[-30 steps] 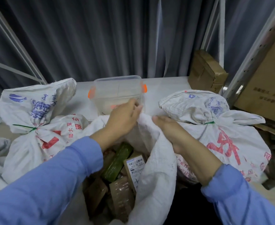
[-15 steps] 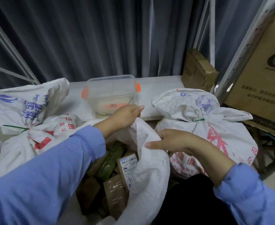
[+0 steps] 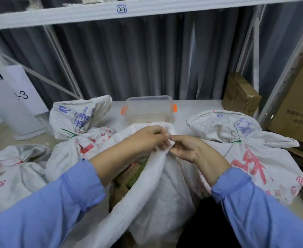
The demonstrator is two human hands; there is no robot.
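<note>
Change first: the mouth of the open sack (image 3: pixel 156 190) is now gathered, whereas approx. half a sec ago it was held spread. The L hand (image 3: pixel 147 138), then set on the far rim, is brought inward. The R hand (image 3: pixel 188 149), then apart on the near fold, is brought up against it, so the fingertips of both are met at the middle. Fewer contents are exposed: only a strip of green packet (image 3: pixel 138 173) and some brown parcels (image 3: pixel 119 188) are left showing in the gap on the L side, and the labelled box seen earlier is now covered. The view is also tilted up, so a shelf beam w/ tag "2-2" (image 3: pixel 121 9) is taken in.

Meaning, as judged: the sack is being closed, not opened, and its neck is being bunched for tying. This would match the tied sack at L (image 3: pixel 79 140) and the tied sack at R (image 3: pixel 245 154), both cinched w/ green ties. No tie is seen in either hand, so that step is not yet done.

Grip: the L hand is closed in a pinch, fingers curled down onto a fold of the white rim cloth. The R hand is closed likewise, w/ thumb and forefinger pinched on the same fold from the R side and the other fingers curled under. The two hands are touching at the tips.

The open sack is stood between the two sleeves, just in front of a clear tub w/ orange clips (image 3: pixel 149 111), w/ a tied sack at each side.
</note>
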